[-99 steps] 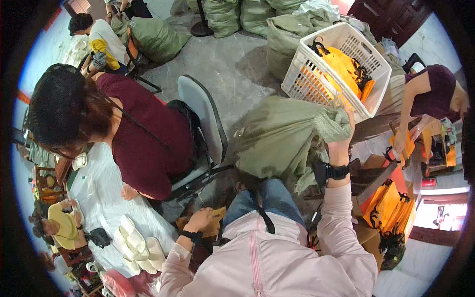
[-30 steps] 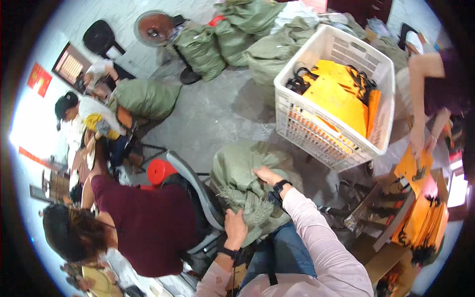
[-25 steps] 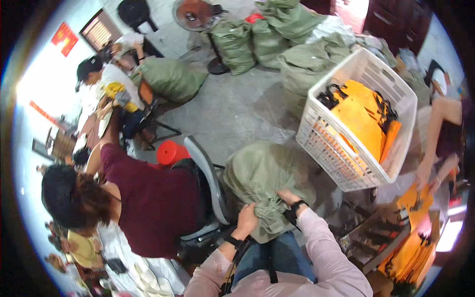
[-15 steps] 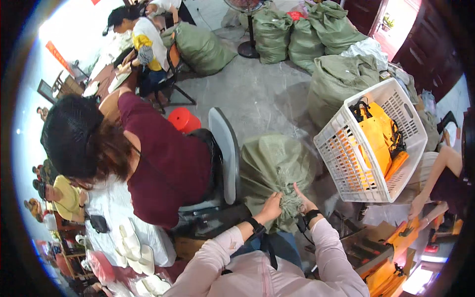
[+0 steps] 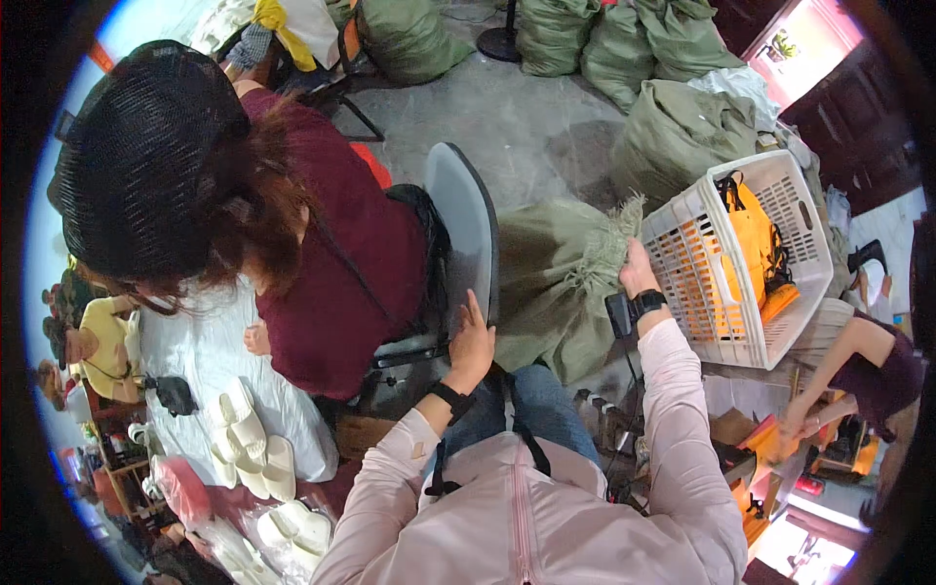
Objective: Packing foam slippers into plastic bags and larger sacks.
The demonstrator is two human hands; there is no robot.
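Note:
A full green woven sack [image 5: 536,258] stands on the floor ahead of me, its gathered, frayed neck tipped to the right. My right hand [image 5: 639,271] is closed around the side of that neck; some fingers are hidden behind the cloth. My left hand [image 5: 472,343] is off the sack, its fingers stretched upward beside the grey chair back [image 5: 462,219]. Whether those fingers touch the chair, I cannot tell. Each of my wrists wears a black band.
A person in maroon [image 5: 341,263] sits on that chair, close on my left. A white plastic crate [image 5: 682,302] with orange items stands right of the sack. More green sacks [image 5: 687,136] lie beyond. Pale slippers [image 5: 255,444] rest on the left table. Another person's arms [image 5: 829,385] reach in at right.
The sack's neck has tilted from near me toward the right and away, with my right hand on it. My left hand has let go and moved left toward the chair.

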